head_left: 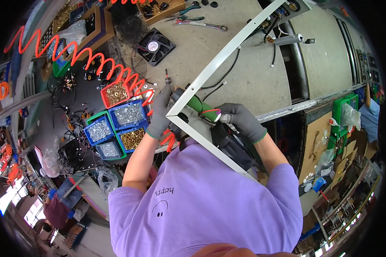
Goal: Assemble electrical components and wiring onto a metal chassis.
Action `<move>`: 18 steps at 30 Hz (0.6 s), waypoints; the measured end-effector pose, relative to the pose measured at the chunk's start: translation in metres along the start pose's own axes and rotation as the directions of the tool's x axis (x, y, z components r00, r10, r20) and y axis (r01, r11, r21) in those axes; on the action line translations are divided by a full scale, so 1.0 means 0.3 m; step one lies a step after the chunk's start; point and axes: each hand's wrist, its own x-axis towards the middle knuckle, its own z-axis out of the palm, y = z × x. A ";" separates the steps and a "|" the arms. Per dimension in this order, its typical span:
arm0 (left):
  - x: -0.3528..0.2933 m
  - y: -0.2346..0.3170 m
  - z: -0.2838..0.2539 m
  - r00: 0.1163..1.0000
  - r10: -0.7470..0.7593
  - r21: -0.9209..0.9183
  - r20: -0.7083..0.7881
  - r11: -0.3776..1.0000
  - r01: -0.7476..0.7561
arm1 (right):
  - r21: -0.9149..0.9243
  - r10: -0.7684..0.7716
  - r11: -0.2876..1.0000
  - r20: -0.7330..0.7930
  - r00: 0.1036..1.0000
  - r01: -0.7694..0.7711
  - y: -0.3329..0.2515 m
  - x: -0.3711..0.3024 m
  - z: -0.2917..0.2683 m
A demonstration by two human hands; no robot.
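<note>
My two gloved hands at the corner of a white metal frame (221, 55)

I stand at a grey workbench (248, 92) in a purple T-shirt (218, 201), the frame's bent corner pointing left in front of me. One bar runs far and right across the bench; the other comes near and right, against my shirt.

My left hand (160, 112), in a grey glove, is just left of that corner. Its fingers are curled around a slim tool (167, 80) whose narrow tip points to the far side; the glove hides most of it.

My right hand (243, 121), gloved the same, is inside the angle of the frame. Its fingers are bent at the near right end of a green cylinder (205, 109) with a red wire (209, 111) across it. I cannot tell whether they pinch it or only rest there. The cylinder slants from the far bar toward my right glove. A black plastic housing (233, 147) sits just near of that glove.

To the left, a red coiled hose (99, 58) stretches above small bins: a red bin (104, 97) of brass-coloured parts, then blue bins (111, 115) of silver and brass-coloured hardware. Farther off lie a black square axial fan (163, 47), a combination wrench (201, 25) and pliers (189, 18).
</note>
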 end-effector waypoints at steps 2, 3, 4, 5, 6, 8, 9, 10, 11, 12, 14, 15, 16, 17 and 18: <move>0.010 -0.023 -0.002 0.996 0.085 0.136 -0.013 0.987 -0.083 | -0.015 0.019 1.000 -0.046 0.999 -0.019 -0.009 -0.018 0.028; 0.006 -0.026 -0.004 0.996 0.086 0.134 -0.014 0.987 -0.083 | -0.038 -0.007 0.999 -0.103 0.995 0.003 -0.006 -0.022 0.046; 0.001 -0.027 -0.004 0.995 0.085 0.115 -0.043 0.990 -0.080 | -0.063 -0.033 0.998 -0.158 0.987 0.023 -0.004 -0.024 0.057; -0.001 -0.018 0.000 0.994 0.086 0.102 -0.069 0.992 -0.079 | -0.059 -0.036 0.998 -0.158 0.987 0.027 -0.003 -0.030 0.056; 0.000 -0.017 0.002 0.994 0.088 0.106 -0.068 0.991 -0.080 | -0.064 -0.007 0.998 -0.177 0.984 -0.005 -0.003 -0.034 0.055; 0.002 -0.016 0.004 0.975 0.212 0.128 -0.065 0.971 -0.203 | -0.070 0.022 0.997 -0.196 0.980 -0.036 -0.009 -0.037 0.054; 0.002 -0.012 0.006 0.975 0.214 0.129 -0.067 0.970 -0.204 | -0.100 0.023 0.994 -0.179 0.984 -0.041 -0.020 -0.035 0.053; 0.003 -0.004 0.010 0.973 0.219 0.114 -0.067 0.971 -0.211 | -0.130 0.025 0.990 -0.162 0.987 -0.047 -0.030 -0.035 0.054; 0.002 0.000 0.012 0.972 0.225 0.098 -0.068 0.971 -0.218 | -0.132 0.024 0.990 -0.160 0.987 -0.046 -0.037 -0.037 0.061; 0.005 -0.006 0.011 0.972 0.226 0.098 -0.071 0.971 -0.218 | -0.141 0.013 0.989 -0.182 0.983 -0.039 -0.045 -0.038 0.071; 0.013 -0.027 0.011 0.972 0.223 0.074 -0.071 0.973 -0.218 | -0.153 0.002 0.988 -0.202 0.979 -0.034 -0.054 -0.038 0.076; 0.014 -0.034 0.010 0.972 0.223 0.072 -0.074 0.973 -0.218 | -0.206 0.008 0.978 -0.177 0.984 -0.045 -0.059 -0.037 0.072; 0.015 -0.041 0.008 0.972 0.225 0.105 -0.071 0.971 -0.217 | -0.258 0.015 0.965 -0.152 0.988 -0.055 -0.063 -0.035 0.067; 0.014 -0.032 0.008 0.972 0.225 0.137 -0.065 0.967 -0.215 | -0.260 0.017 0.964 -0.152 0.988 -0.056 -0.064 -0.033 0.062; 0.012 -0.021 0.008 0.972 0.225 0.136 -0.066 0.967 -0.214 | -0.331 -0.033 0.943 -0.133 0.991 -0.014 -0.065 -0.031 0.057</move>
